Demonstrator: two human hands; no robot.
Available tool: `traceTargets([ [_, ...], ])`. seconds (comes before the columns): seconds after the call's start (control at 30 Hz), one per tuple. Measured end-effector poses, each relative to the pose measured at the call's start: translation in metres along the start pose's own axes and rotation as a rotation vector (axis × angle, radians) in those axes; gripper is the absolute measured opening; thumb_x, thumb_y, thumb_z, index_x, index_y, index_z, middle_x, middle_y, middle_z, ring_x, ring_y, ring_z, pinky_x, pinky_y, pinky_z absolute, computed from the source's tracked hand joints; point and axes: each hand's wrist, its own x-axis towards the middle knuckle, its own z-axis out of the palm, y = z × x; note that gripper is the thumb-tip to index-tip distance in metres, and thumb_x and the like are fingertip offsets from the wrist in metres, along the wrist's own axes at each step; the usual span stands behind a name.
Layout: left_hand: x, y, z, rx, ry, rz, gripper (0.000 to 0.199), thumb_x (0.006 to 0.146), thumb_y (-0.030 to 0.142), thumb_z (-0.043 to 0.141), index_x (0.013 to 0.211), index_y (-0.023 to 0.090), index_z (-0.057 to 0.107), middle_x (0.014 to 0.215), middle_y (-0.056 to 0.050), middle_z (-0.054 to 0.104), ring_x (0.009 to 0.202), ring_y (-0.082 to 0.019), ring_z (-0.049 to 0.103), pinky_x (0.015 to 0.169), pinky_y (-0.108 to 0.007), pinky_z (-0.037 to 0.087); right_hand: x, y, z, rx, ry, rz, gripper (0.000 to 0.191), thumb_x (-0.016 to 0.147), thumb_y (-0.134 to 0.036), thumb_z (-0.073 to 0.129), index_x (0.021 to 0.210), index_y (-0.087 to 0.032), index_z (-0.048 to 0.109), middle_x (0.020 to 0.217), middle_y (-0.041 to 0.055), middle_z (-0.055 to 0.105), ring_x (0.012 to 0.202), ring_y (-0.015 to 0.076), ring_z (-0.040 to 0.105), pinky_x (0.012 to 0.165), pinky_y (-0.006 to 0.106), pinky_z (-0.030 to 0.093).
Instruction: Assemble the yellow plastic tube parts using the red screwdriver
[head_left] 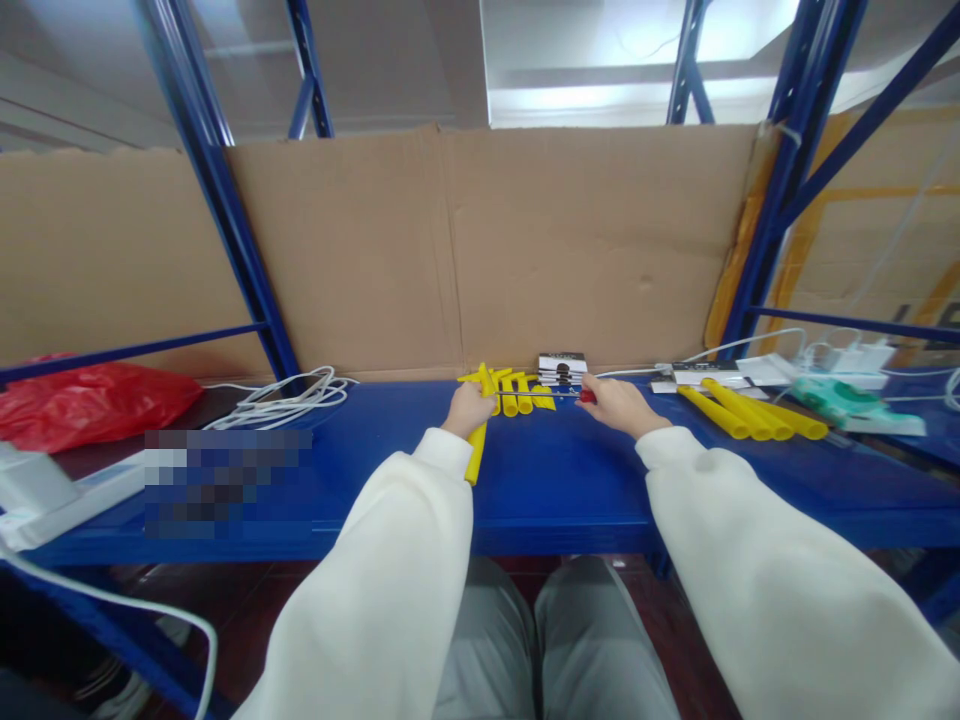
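My left hand [469, 408] is closed around a yellow plastic tube [476, 458], whose lower end sticks out below the fist. A narrower yellow part crosses near its top. My right hand [616, 405] is wrapped round the red handle of a screwdriver [587, 396]. The thin metal shaft runs level to the left, its tip reaching the yellow piece by my left hand; whether it sits in a screw is too small to tell. Just behind the shaft lie several short yellow plastic pieces [510, 402]. A small black-and-white box [562, 367] stands behind them against the cardboard.
Several yellow tubes [750, 415] lie at the right, beside a green-and-white bag [847, 400] and a power strip. To the left are coiled white cable [289, 400] and a red plastic bag [97, 395]. A cardboard wall [525, 240] closes the back of the blue table [555, 470].
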Motion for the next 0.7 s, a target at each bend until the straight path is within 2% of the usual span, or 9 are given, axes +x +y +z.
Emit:
traceTargets([
  [0.23,0.0008,-0.0028,0.0023,0.0,-0.009,0.02,0.017,0.078,0.013,0.057,0.075,0.012,0.073,0.08,-0.011,0.077,0.081,-0.021,0.074,0.068,-0.022,0.051,-0.0002,-0.0012,-0.0017,0.056,-0.043,-0.071,0.023,0.093,-0.026,0.05,0.103,-0.014,0.067,0.107,0.0151,0.073,0.097,0.0268,0.069,0.081,0.032,0.047],
  [0.4,0.0025,-0.0046,0.0024,0.001,-0.008,0.031,0.017,0.078,0.014,0.057,0.076,0.012,0.073,0.077,-0.009,0.076,0.08,-0.02,0.073,0.067,-0.022,0.051,0.0013,0.0028,0.0017,0.097,-0.006,-0.146,0.017,0.093,-0.024,0.054,0.097,-0.013,0.067,0.102,0.0149,0.073,0.099,0.0245,0.067,0.085,0.03,0.047],
  [0.53,0.0006,-0.0018,0.0007,0.021,-0.031,0.008,0.018,0.079,0.013,0.056,0.081,0.01,0.074,0.084,-0.011,0.077,0.081,-0.021,0.074,0.067,-0.023,0.051,0.0001,0.0033,0.0004,0.08,-0.043,-0.091,0.013,0.091,-0.026,0.059,0.097,-0.016,0.065,0.096,0.0119,0.073,0.091,0.0238,0.068,0.076,0.028,0.046],
  [0.7,-0.0017,0.0002,-0.001,0.023,-0.038,-0.004,0.02,0.08,0.012,0.054,0.084,0.01,0.074,0.088,-0.011,0.078,0.083,-0.021,0.074,0.068,-0.023,0.051,-0.0027,-0.0004,-0.004,0.043,-0.101,-0.015,0.023,0.093,-0.033,0.057,0.108,-0.017,0.062,0.095,0.0121,0.074,0.089,0.0265,0.069,0.071,0.03,0.044],
])
